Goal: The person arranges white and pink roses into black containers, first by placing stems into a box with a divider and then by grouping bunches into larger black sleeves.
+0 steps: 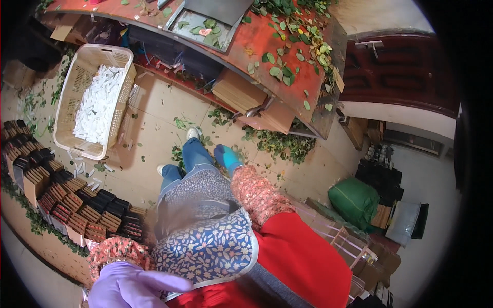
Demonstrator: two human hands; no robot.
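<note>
Head view: left hand (123, 286) raised, right hand (226, 157) hanging low.

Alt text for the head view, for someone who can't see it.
A person in a floral apron, left hand gloved purple, right hand gloved blue, stands near a basket of small white pieces and a leaf-strewn red table.

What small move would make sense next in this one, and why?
Perhaps step toward the basket and reach down for the loose white pieces: they lie on the floor beside it, similar ones lie inside, and neither the left hand nor the right hand visibly holds anything.
</note>
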